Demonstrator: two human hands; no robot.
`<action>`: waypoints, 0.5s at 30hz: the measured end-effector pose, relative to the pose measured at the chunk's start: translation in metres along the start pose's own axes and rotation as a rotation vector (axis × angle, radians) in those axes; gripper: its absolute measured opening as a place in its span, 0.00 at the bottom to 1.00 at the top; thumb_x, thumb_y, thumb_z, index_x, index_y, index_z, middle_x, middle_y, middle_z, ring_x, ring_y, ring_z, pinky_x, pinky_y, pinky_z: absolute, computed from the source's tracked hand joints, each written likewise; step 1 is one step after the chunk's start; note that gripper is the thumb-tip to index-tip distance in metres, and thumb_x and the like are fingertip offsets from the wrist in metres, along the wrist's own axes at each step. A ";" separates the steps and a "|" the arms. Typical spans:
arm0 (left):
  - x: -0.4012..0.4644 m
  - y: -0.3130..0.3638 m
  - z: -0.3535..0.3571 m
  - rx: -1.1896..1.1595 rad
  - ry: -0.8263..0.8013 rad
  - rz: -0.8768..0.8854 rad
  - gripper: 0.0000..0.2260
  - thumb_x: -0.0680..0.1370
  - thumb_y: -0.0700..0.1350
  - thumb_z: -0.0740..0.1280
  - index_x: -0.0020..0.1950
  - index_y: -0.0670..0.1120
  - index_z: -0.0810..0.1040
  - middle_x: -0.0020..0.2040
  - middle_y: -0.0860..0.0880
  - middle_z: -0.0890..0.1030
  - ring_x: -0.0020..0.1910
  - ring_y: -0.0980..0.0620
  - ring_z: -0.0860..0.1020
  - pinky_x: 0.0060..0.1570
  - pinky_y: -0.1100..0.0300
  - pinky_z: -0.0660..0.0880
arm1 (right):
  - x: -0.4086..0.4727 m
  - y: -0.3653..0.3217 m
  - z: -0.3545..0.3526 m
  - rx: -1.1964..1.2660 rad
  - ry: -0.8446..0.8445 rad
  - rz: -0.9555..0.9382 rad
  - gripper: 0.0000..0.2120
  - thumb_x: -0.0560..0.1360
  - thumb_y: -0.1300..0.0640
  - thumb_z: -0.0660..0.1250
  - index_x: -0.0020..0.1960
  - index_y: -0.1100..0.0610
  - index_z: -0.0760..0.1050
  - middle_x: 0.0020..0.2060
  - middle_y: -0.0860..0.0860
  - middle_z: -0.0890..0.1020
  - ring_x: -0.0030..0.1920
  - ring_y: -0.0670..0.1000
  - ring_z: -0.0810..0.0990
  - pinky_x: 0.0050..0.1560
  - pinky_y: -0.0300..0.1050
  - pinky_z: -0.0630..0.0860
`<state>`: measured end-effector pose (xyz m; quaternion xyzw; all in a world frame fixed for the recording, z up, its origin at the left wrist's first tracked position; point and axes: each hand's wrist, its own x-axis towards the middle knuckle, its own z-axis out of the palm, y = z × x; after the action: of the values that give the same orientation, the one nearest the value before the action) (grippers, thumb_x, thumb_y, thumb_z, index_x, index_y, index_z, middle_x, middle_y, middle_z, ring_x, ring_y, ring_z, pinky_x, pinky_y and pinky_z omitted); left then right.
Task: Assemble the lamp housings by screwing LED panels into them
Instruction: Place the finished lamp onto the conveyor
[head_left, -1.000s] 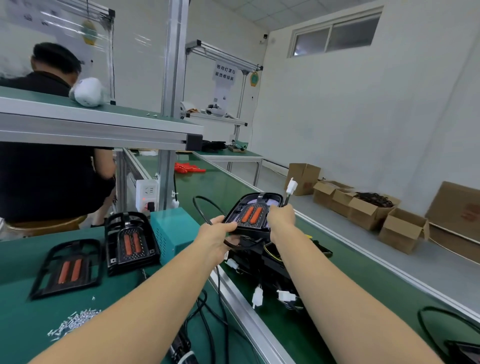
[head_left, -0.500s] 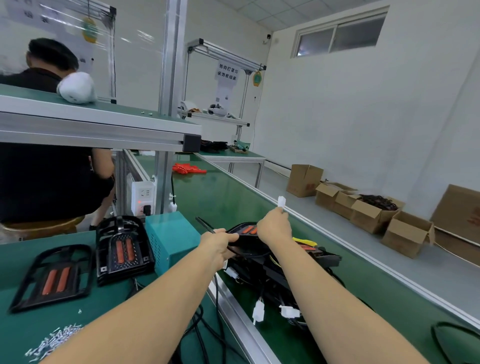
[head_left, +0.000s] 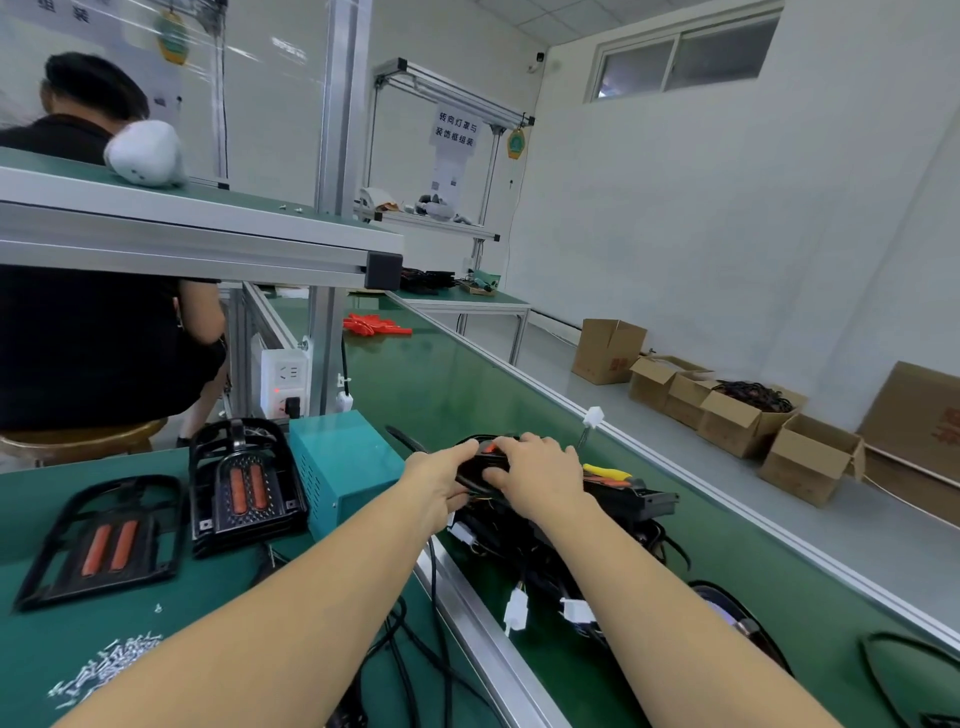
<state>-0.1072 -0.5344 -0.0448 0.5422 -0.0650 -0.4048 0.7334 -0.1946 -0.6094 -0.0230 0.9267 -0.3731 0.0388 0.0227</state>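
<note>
I see open belt beyond the teal box; right of it, a heap of housings and cables blocks passage.

Lamp housing: raised and tilted face-up a second ago, orange panels showing; now lowered flat onto pile of black housings under both hands, mostly covered. Left hand: shifted from gripping near edge in the air to gripping left side, low. Right hand: moved from far rim onto top. White connector: previously just above right hand, now beyond it to the right.
</note>
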 end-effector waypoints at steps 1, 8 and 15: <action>-0.001 -0.001 0.000 0.002 -0.004 -0.001 0.15 0.75 0.42 0.71 0.58 0.39 0.72 0.40 0.43 0.79 0.35 0.48 0.79 0.34 0.58 0.74 | 0.000 -0.001 0.000 0.002 0.005 0.015 0.22 0.81 0.42 0.57 0.72 0.47 0.66 0.67 0.55 0.73 0.68 0.58 0.69 0.67 0.56 0.62; -0.009 -0.010 0.006 0.440 0.138 0.158 0.20 0.78 0.45 0.65 0.62 0.36 0.61 0.56 0.37 0.75 0.53 0.39 0.78 0.53 0.48 0.77 | 0.011 -0.011 0.004 -0.091 0.069 0.137 0.19 0.81 0.42 0.59 0.66 0.53 0.72 0.62 0.56 0.77 0.64 0.59 0.73 0.64 0.54 0.68; -0.011 -0.005 -0.016 1.498 0.271 0.417 0.10 0.81 0.51 0.59 0.45 0.45 0.70 0.54 0.44 0.79 0.52 0.42 0.77 0.42 0.57 0.69 | 0.009 -0.015 0.015 -0.069 0.152 0.055 0.16 0.81 0.46 0.59 0.63 0.55 0.72 0.60 0.56 0.77 0.61 0.59 0.75 0.59 0.52 0.68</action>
<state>-0.1083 -0.5159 -0.0519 0.9132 -0.3306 -0.0377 0.2353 -0.1768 -0.6058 -0.0371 0.9091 -0.3970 0.0968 0.0815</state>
